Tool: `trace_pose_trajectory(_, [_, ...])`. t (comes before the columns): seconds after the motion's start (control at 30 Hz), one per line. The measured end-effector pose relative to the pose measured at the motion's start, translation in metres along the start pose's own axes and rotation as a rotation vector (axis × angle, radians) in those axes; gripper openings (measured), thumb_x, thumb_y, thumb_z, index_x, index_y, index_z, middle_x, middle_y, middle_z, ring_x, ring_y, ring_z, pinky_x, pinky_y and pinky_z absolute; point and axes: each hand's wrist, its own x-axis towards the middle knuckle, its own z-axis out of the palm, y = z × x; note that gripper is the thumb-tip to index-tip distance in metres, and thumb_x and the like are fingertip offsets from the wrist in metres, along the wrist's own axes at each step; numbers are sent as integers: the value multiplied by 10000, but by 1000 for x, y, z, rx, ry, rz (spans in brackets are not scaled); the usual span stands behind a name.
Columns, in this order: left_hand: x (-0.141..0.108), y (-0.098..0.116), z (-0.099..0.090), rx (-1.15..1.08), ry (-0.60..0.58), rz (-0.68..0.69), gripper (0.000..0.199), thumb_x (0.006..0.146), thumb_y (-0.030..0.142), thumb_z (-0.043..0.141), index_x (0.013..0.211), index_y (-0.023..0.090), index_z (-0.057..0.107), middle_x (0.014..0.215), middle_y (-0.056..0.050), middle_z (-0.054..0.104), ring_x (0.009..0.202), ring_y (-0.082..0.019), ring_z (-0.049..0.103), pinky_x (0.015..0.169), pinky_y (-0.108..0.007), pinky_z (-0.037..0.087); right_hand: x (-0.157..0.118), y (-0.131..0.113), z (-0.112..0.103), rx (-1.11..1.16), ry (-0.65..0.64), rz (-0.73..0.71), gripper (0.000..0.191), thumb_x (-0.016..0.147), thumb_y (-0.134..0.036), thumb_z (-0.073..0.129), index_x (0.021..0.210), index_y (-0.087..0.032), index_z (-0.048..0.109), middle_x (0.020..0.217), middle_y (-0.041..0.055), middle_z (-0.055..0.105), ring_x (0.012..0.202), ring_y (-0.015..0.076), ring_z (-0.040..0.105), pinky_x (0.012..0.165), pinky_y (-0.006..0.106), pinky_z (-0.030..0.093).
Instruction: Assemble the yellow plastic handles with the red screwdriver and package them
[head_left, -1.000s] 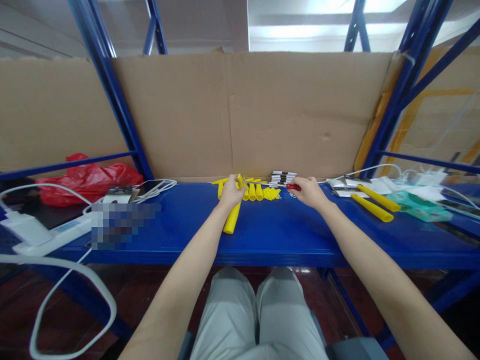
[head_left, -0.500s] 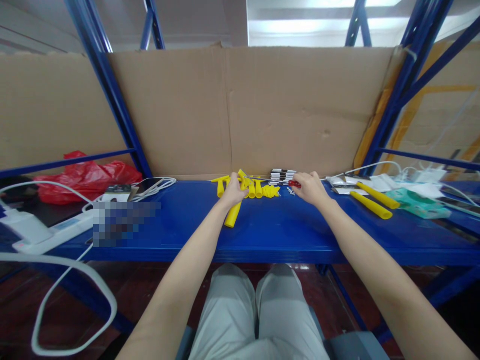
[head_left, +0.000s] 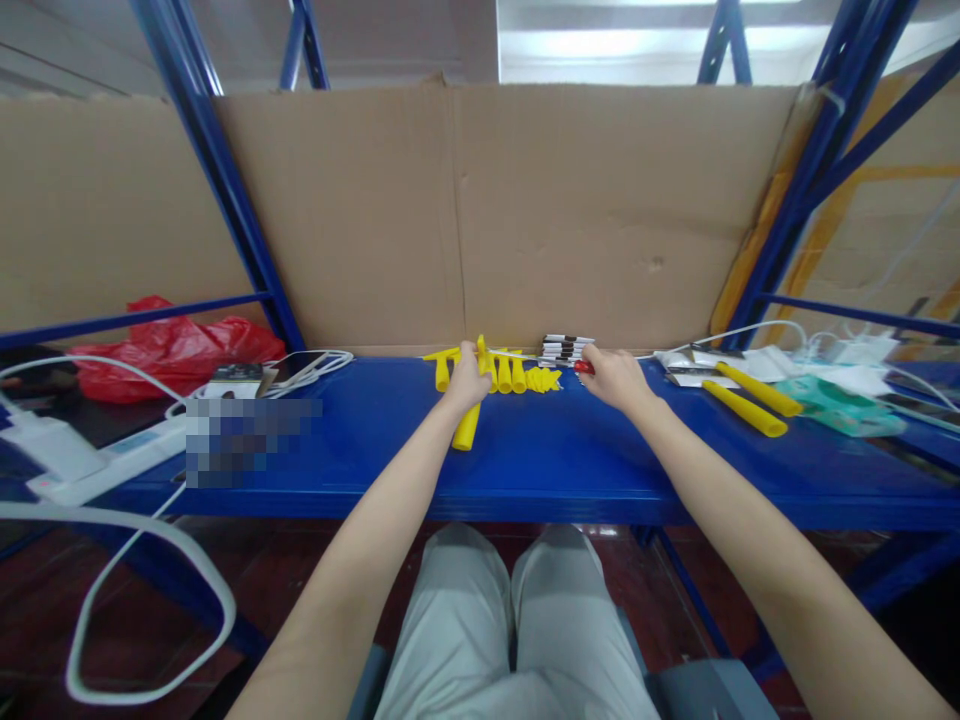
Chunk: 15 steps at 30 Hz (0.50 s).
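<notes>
My left hand [head_left: 468,380] is closed round a yellow tube-handled part [head_left: 466,430], whose wide end points towards me and whose narrower head sticks up above my fingers. In my right hand [head_left: 619,380] is a red-handled screwdriver [head_left: 583,368]. Its thin metal shaft runs left to the head of the yellow part; whether the tip sits in a screw is too small to tell. Beside my left hand stands a row of yellow tube-handled parts [head_left: 505,374], followed by a pile of small yellow pieces [head_left: 541,380]. Behind the screwdriver lies a stack of white-and-black strips [head_left: 564,349].
Two yellow tubes [head_left: 745,408] lie at right by a green plastic bag [head_left: 840,405] and white cables. At left are a red plastic bag [head_left: 172,350], a white power strip [head_left: 112,465] and a pixelated patch. A cardboard sheet [head_left: 570,220] walls the back of the blue table [head_left: 562,460].
The screwdriver and my right hand have shifted slightly left, and the yellow part is turned a little more upright. My left hand keeps its hold. The view has tipped slightly.
</notes>
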Motion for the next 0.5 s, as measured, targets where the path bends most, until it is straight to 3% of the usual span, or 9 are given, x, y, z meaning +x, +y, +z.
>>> trace_pose_trajectory(0.13, [0, -5, 4, 65, -6, 12, 440, 655, 22, 605, 998, 207, 400, 904, -49, 631, 876, -200, 642, 818, -339, 499, -2, -3, -4, -13, -97, 80, 221, 855, -281, 476, 1030, -189, 577, 877, 124, 723, 749, 257, 647, 595, 304, 305])
trace_pose_trajectory(0.33, [2, -9, 5, 101, 1, 20, 431, 684, 42, 595, 1024, 210, 391, 923, -63, 642, 882, -203, 642, 808, -332, 499, -4, -4, -10, 16, -77, 23, 245, 826, -275, 473, 983, -165, 625, 908, 138, 724, 797, 271, 659, 623, 311, 364])
trace_pose_trajectory(0.5, [4, -12, 4, 3, 27, 23, 469, 660, 42, 623, 1036, 220, 406, 896, -51, 656, 879, -203, 643, 827, -332, 495, -3, -5, -9, 54, -54, -28, 267, 825, -287, 459, 943, -148, 654, 941, 151, 715, 811, 269, 645, 669, 321, 383])
